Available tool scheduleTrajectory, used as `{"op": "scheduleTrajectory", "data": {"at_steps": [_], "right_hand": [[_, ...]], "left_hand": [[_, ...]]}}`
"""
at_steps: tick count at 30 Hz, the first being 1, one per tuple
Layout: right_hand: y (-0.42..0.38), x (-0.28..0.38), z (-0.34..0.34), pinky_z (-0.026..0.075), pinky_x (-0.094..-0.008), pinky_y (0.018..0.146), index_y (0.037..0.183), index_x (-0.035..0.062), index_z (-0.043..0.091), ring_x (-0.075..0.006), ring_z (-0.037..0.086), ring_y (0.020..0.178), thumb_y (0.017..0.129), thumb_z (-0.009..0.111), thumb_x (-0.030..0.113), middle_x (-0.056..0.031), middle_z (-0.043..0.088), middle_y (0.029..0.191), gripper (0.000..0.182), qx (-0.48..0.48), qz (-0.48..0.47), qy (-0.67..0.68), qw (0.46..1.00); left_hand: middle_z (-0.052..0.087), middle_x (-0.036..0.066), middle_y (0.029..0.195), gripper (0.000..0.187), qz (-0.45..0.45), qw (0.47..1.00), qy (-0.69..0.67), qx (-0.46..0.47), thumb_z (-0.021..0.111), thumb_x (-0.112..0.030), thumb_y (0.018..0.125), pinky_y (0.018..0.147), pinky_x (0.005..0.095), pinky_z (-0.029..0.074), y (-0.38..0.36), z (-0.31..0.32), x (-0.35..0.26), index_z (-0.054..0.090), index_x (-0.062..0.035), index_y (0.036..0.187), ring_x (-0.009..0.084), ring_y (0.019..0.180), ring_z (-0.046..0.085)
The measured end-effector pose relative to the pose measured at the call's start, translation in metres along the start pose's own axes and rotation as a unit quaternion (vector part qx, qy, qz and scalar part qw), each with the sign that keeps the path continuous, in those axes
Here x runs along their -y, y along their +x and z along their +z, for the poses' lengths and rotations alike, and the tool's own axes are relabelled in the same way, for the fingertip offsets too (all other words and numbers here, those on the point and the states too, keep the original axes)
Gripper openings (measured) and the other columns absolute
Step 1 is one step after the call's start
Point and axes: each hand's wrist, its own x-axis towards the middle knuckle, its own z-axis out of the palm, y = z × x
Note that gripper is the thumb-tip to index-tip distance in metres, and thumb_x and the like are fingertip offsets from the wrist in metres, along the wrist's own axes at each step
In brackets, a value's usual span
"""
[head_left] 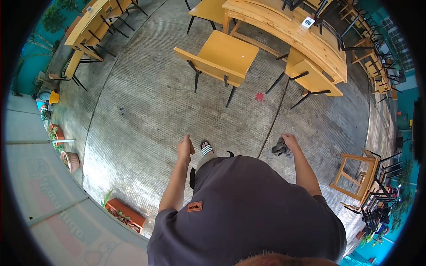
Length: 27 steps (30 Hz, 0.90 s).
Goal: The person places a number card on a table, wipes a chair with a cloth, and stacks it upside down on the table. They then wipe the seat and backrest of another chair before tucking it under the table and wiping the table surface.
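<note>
A crumpled dark grey cloth (280, 148) hangs from my right hand (290, 141), whose fingers are closed on it. The cloth is held out over the concrete floor, to the right of my body. My left hand (185, 148) is out to the left with its fingers loosely curled, and I see nothing in it. It touches no furniture. Just to the right of that hand, my foot in a striped sandal (206, 147) shows on the floor. Ahead of me stands a yellow chair (228, 51) with black legs, its backrest towards me.
Beyond the chair is a long wooden table (284, 26) with a number card (307, 22) and another yellow chair (310, 73). More tables and chairs stand far left and right. A wooden frame (355, 177) leans by stacked chairs. A planter (125, 214) sits beside the white panel (57, 199).
</note>
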Motion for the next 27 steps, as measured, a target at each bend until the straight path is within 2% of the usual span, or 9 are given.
{"op": "scheduleTrajectory", "data": {"at_steps": [2,4,6,11,13,18,20,23,27], "right_hand": [[-0.002,0.097,0.003,0.051,-0.0361,0.085,0.102,-0.0005,0.075,-0.0253,0.069,0.094,0.092,0.064,0.045,-0.0154,0.075,0.099,0.048,0.018,0.002,0.095,0.995],[0.003,0.166,0.009,0.05,-0.031,0.078,0.102,0.0055,0.074,-0.0141,0.064,0.087,0.096,0.064,0.043,-0.0038,0.072,0.097,0.04,0.054,-0.003,0.127,0.99],[0.001,0.226,0.007,0.051,-0.0309,0.079,0.104,0.006,0.073,-0.0143,0.064,0.087,0.097,0.064,0.047,-0.0039,0.071,0.098,0.043,0.074,0.004,0.154,0.985],[0.054,0.307,0.019,0.054,-0.0325,0.083,0.108,0.0081,0.069,-0.0164,0.066,0.089,0.097,0.06,0.057,-0.0052,0.069,0.098,0.051,0.092,0.073,0.255,0.96],[0.077,0.326,0.028,0.056,-0.0359,0.083,0.112,0.0085,0.068,-0.0186,0.068,0.093,0.098,0.057,0.061,-0.008,0.069,0.105,0.055,0.121,0.111,0.438,0.884],[0.132,0.366,0.06,0.06,-0.0377,0.082,0.114,0.006,0.068,-0.0216,0.074,0.089,0.098,0.056,0.058,-0.0122,0.074,0.106,0.055,0.21,0.19,0.518,0.807],[0.132,0.374,0.063,0.059,-0.0378,0.085,0.125,0.0021,0.063,-0.0226,0.073,0.092,0.1,0.057,0.049,-0.0109,0.074,0.108,0.053,0.253,0.161,0.544,0.783],[0.137,0.378,0.055,0.062,-0.0377,0.082,0.116,0.0035,0.068,-0.0219,0.075,0.089,0.098,0.058,0.043,-0.011,0.075,0.104,0.045,0.298,0.187,0.519,0.779],[0.161,0.361,0.067,0.062,-0.0379,0.081,0.117,0.0026,0.067,-0.0229,0.075,0.089,0.096,0.064,0.035,-0.0121,0.075,0.104,0.039,0.272,0.233,0.48,0.801]], "left_hand": [[0.039,-0.002,0.054,0.035,-0.006,1.0,-0.019,-0.009,0.057,-0.034,0.1,0.045,0.0316,0.034,0.024,-0.014,-0.025,0.048,-0.0127,0.073,0.0132,0.043,0.036],[0.042,-0.002,0.059,0.029,0.035,0.998,-0.041,-0.023,0.056,-0.032,0.1,0.051,0.0317,0.041,0.044,-0.01,-0.056,0.05,-0.0123,0.08,0.013,0.048,0.041],[0.046,-0.001,0.063,0.027,0.042,0.998,-0.031,-0.024,0.056,-0.032,0.1,0.054,0.0321,0.044,0.075,-0.001,-0.085,0.051,-0.0122,0.083,0.0132,0.052,0.045],[0.054,0.002,0.075,0.029,0.067,0.997,-0.034,-0.033,0.054,-0.037,0.102,0.065,0.0377,0.052,0.152,0.04,-0.165,0.053,-0.0117,0.087,0.018,0.069,0.059],[0.057,0.004,0.082,0.031,0.076,0.996,-0.036,-0.034,0.053,-0.039,0.102,0.067,0.0398,0.053,0.175,0.056,-0.192,0.053,-0.0103,0.09,0.0201,0.078,0.062],[0.057,0.018,0.113,0.053,0.056,0.997,-0.015,-0.045,0.05,-0.049,0.103,0.085,0.0542,0.059,0.245,0.096,-0.275,0.05,0.0017,0.118,0.0352,0.104,0.065],[0.045,0.029,0.14,0.079,0.007,0.997,-0.06,-0.044,0.047,-0.058,0.102,0.095,0.0621,0.055,0.257,0.111,-0.303,0.031,0.0079,0.144,0.0441,0.122,0.058],[0.033,0.032,0.152,0.095,-0.028,0.999,-0.025,-0.031,0.047,-0.063,0.1,0.097,0.0643,0.053,0.283,0.135,-0.34,0.011,0.0067,0.155,0.0466,0.131,0.051],[0.046,0.029,0.142,0.088,-0.021,0.992,0.085,0.095,0.042,-0.065,0.098,0.098,0.0584,0.056,0.334,0.142,-0.361,0.033,0.006,0.15,0.0412,0.134,0.05]]}}
